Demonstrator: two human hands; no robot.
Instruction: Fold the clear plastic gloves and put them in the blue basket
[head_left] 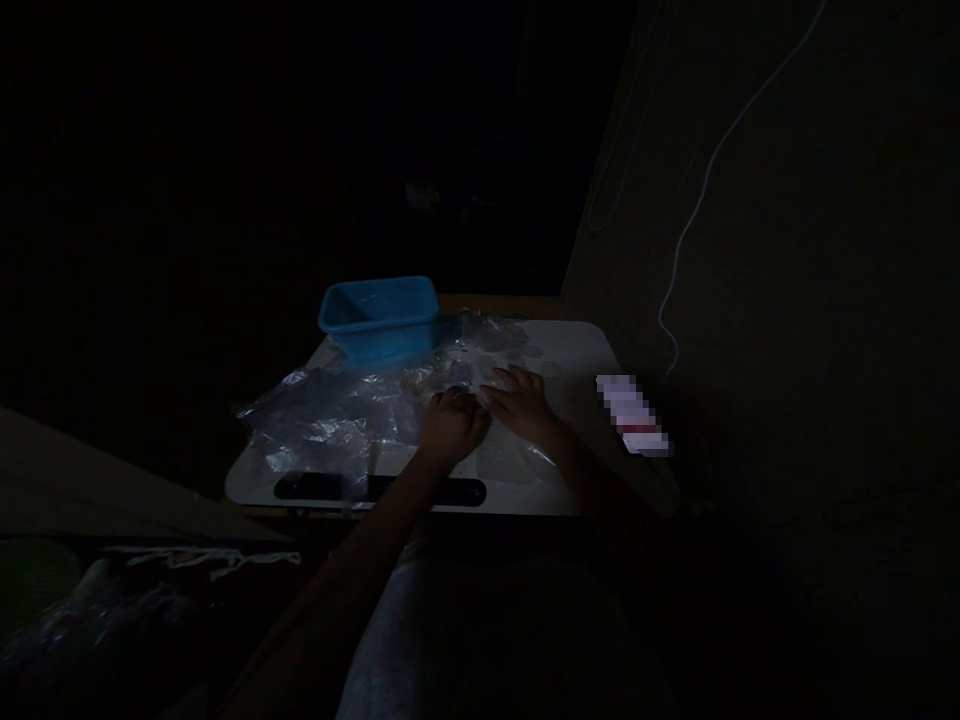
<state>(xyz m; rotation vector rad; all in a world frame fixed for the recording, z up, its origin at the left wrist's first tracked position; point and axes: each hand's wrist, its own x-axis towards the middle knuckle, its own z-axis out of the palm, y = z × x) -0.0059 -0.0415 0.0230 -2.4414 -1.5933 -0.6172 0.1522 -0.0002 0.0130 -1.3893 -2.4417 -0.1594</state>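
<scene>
The scene is very dark. Both my hands rest on a small white table (577, 350) among crumpled clear plastic bags (330, 415). My left hand (452, 425) is curled into a loose fist on the plastic, a ring on one finger; what it grips is hidden. My right hand (521, 402) lies beside it, touching it, fingers stretched flat over a clear plastic sheet. A blue plastic tub (379, 315) stands at the table's far left corner, behind the plastic pile.
A blurred white and red object (632, 415) lies at the table's right edge. A white cable (697, 190) hangs on the dark wall to the right. A dark slot handle (375, 489) runs along the table's near edge. More plastic lies low at the left (90, 610).
</scene>
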